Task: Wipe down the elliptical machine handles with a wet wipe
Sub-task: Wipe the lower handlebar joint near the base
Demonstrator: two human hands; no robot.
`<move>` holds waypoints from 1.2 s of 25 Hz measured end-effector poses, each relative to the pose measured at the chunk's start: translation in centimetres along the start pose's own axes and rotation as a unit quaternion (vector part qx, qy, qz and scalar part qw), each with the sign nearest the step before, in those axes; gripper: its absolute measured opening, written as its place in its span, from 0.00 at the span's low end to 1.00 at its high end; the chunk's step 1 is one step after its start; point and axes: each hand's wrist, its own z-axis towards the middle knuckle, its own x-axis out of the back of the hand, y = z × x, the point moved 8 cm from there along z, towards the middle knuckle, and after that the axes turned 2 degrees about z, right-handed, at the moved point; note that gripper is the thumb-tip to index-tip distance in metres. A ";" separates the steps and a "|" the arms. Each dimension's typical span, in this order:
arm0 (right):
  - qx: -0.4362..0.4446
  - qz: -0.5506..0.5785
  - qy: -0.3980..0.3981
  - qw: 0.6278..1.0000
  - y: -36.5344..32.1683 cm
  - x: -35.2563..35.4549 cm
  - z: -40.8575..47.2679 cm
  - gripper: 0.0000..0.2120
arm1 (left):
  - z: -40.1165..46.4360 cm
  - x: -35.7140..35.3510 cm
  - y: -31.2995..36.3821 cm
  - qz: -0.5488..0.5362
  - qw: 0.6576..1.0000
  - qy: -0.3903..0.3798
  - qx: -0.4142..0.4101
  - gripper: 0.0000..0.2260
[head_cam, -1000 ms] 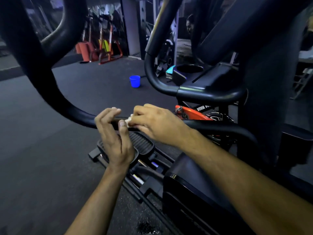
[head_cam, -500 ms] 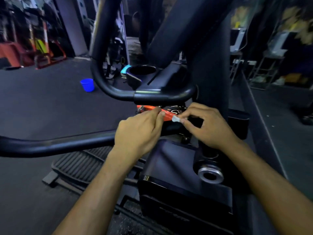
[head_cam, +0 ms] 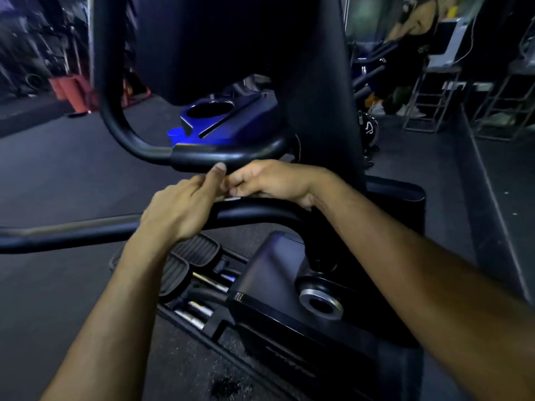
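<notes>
A black elliptical handle (head_cam: pixel 86 231) runs across the lower middle of the view, from the left edge to the machine's column. My left hand (head_cam: pixel 182 209) lies over this bar with its thumb up, touching my right hand. My right hand (head_cam: pixel 272 180) rests on the bar's bend and pinches a small white wet wipe (head_cam: pixel 231 196), of which only a sliver shows between the two hands. Whether my left fingers also pinch the wipe is hidden. A second curved handle (head_cam: pixel 220 154) sits just above both hands.
The black console tray with a cup holder (head_cam: pixel 214 111) sits behind the upper handle, under the dark console (head_cam: pixel 231 47). Foot pedals (head_cam: pixel 197 250) and the black drive housing (head_cam: pixel 289 299) lie below. Metal racks (head_cam: pixel 434 105) stand at the right, orange equipment (head_cam: pixel 72 91) at the far left.
The view has swung and come closer to the machine. Both hands moved up, nearer the upper handle, and closed together; the wipe is now almost hidden between them.
</notes>
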 end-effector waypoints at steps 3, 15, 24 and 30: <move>0.033 0.006 0.058 0.998 1.0 1.3 -2.1 0.11 | -0.8 0.0 0.4 0.019 1.000 0.019 0.003 0.38; -0.007 0.118 0.212 0.970 12.4 3.0 -14.5 0.08 | -1.0 -1.3 5.4 0.077 0.987 0.126 -0.070 0.39; 0.029 0.010 0.349 0.936 8.3 2.4 -16.0 0.10 | -2.5 0.2 4.4 -0.070 0.983 0.112 -0.127 0.32; 0.014 0.004 0.464 0.886 8.8 0.7 -17.3 0.07 | -2.3 -0.8 4.5 0.120 0.979 0.125 -0.104 0.40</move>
